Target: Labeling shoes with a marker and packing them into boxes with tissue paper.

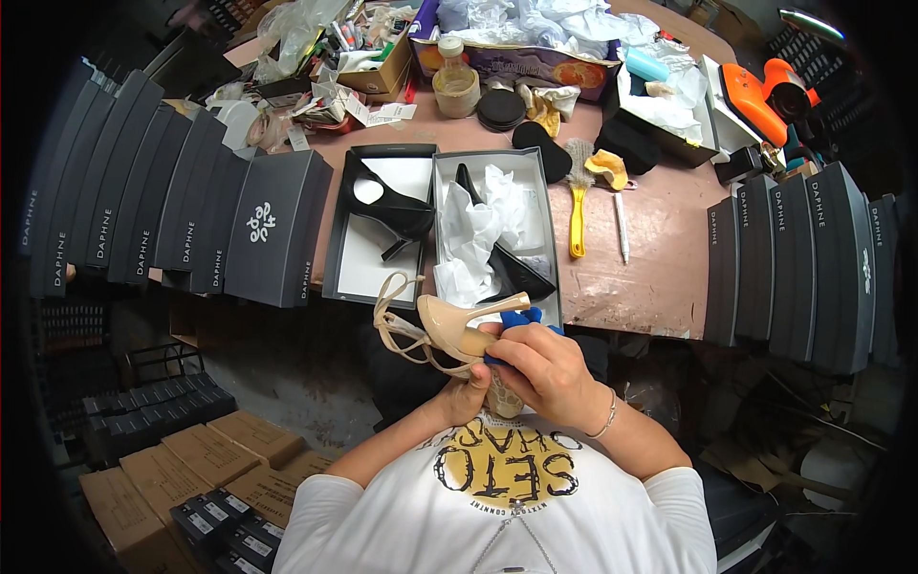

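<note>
Close to my body I hold a beige high-heeled shoe (pixel 443 325) with its thin heel pointing right and its ankle straps looping out to the left. My left hand (pixel 463 397) grips it from below, the thumb against the shoe. A bunched blue cloth (pixel 517 318) is pinched in my right hand (pixel 547 366), pressed against the shoe's underside. Just beyond, an open shoebox (pixel 547 206) holds white tissue paper (pixel 466 244) and a partly covered black heel (pixel 521 275). Its lid (pixel 335 263) carries another black heel (pixel 389 206).
Rows of dark grey shoeboxes (pixel 277 225) and more shoeboxes (pixel 798 258) flank the pink table (pixel 636 297). A yellow-handled brush (pixel 579 215) and a white pen (pixel 622 228) lie right of the open box. Behind stand a jar (pixel 455 91) and a purple carton (pixel 516 67). Brown cartons (pixel 215 450) sit lower left.
</note>
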The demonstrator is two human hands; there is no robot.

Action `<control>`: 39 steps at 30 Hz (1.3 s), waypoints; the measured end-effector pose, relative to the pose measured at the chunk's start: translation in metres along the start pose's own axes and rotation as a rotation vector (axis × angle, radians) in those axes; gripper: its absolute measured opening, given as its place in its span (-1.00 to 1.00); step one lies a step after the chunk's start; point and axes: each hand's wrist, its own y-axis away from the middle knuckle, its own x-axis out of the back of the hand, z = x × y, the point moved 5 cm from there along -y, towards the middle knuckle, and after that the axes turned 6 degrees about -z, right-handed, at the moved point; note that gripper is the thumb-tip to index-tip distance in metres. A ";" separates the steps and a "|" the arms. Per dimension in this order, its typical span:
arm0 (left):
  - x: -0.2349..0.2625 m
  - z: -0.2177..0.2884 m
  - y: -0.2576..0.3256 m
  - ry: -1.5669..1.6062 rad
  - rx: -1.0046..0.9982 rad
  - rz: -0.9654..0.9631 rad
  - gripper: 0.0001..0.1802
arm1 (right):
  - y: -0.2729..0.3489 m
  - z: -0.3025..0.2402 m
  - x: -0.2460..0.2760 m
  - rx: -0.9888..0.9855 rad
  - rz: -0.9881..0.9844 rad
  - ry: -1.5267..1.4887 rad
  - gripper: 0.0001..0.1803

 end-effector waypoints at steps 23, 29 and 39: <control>0.045 0.052 -0.025 0.223 -0.060 -0.062 0.34 | 0.011 0.022 0.047 -0.320 0.059 -0.229 -0.80; 0.071 0.097 -0.023 0.242 0.148 -0.398 0.29 | 0.028 0.047 0.127 -0.432 0.318 0.140 -0.87; 0.075 0.078 -0.020 0.238 0.434 -0.555 0.28 | 0.007 0.086 0.083 -0.317 0.215 -0.427 -0.07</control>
